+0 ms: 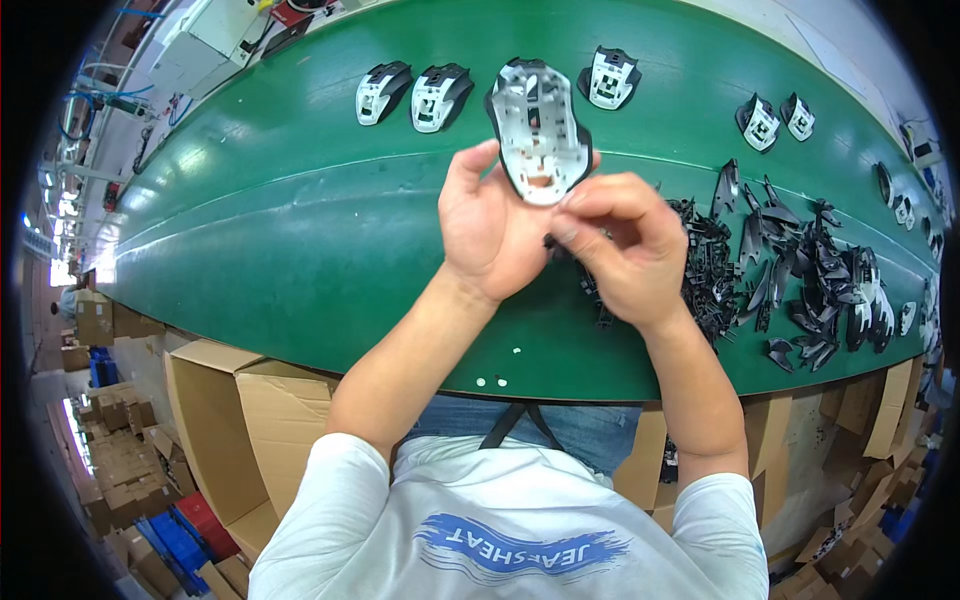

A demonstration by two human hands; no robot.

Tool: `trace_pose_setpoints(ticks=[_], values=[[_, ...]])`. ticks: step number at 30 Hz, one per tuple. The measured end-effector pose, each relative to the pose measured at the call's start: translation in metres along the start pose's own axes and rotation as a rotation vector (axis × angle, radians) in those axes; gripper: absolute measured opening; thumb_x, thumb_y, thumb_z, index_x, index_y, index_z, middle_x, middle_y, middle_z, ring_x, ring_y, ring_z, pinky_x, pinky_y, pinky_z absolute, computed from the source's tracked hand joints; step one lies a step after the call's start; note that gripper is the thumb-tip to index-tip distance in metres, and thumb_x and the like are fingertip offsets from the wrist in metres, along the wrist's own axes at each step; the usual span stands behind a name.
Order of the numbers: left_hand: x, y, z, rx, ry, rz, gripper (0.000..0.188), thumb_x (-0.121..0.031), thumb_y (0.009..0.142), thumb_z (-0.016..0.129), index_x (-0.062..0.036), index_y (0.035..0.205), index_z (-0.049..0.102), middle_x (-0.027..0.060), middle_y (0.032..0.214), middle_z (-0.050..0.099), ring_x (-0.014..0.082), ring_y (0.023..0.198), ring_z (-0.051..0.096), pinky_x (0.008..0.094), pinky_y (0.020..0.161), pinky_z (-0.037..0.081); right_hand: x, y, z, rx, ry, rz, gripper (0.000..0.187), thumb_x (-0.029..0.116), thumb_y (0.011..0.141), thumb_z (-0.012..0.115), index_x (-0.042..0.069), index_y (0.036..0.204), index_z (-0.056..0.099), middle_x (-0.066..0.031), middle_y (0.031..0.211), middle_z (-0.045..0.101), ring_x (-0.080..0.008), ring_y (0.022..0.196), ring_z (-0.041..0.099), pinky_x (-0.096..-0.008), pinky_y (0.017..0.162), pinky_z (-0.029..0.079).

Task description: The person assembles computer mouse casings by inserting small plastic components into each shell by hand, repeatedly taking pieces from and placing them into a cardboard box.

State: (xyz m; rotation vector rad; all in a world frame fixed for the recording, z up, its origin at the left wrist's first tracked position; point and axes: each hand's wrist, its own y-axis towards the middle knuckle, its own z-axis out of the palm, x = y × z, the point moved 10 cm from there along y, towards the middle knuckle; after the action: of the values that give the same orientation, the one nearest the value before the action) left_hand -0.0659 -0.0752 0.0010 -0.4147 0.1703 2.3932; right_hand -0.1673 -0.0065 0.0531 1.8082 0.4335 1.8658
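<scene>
My left hand (487, 235) holds a computer mouse shell (540, 135), its palm turned up and its fingers hidden beneath the shell. The shell is white-grey inside with a black rim, several small slots and a larger opening near its lower end. At that lower end my right hand (630, 240) is closed, thumb and forefinger pinched together. Whether a small piece sits in that pinch cannot be made out. A small dark part (552, 242) shows just below the right fingertips. Beside the right hand lies a heap of small black plastic parts (712, 275).
Similar mouse shells (381, 93) stand apart along the far side of the green table (270, 230). Curved black side pieces (825, 265) are piled at the right. Small white pieces (502, 382) lie near the front edge. An open cardboard box (215, 420) stands below at left.
</scene>
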Motion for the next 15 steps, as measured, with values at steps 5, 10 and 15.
trace_pose_setpoints(ticks=[5,10,15], values=[[-0.024,0.016,0.023,-0.039,-0.335,0.205,0.06,-0.05,0.104,0.056,-0.0055,0.145,0.059,0.019,0.141,0.066,0.0379,0.132,0.059,0.0537,0.116,0.045,0.013,0.006,-0.008,-0.071,-0.304,-0.163,0.019,0.003,0.09,0.088,0.005,0.105,0.076,-0.0084,0.099,0.076,-0.0163,0.088,0.073,-0.0314,0.076,0.059],[-0.052,0.016,0.031,0.023,-0.308,0.339,0.057,-0.045,0.105,0.057,-0.0098,0.149,0.058,0.0177,0.146,0.062,0.0398,0.141,0.05,0.054,0.116,0.041,-0.017,-0.004,0.003,0.003,-0.14,0.207,0.029,0.006,0.095,0.084,0.002,0.123,0.077,-0.0083,0.105,0.074,-0.0138,0.09,0.071,-0.0276,0.077,0.059],[-0.054,0.011,0.03,0.067,-0.207,0.347,0.059,-0.048,0.105,0.055,-0.0106,0.151,0.057,0.0172,0.147,0.063,0.0411,0.142,0.051,0.0548,0.117,0.04,-0.025,0.0,0.009,0.078,-0.032,0.268,0.036,0.008,0.092,0.088,-0.001,0.124,0.075,-0.0089,0.115,0.073,-0.0153,0.099,0.073,-0.0292,0.092,0.063]])
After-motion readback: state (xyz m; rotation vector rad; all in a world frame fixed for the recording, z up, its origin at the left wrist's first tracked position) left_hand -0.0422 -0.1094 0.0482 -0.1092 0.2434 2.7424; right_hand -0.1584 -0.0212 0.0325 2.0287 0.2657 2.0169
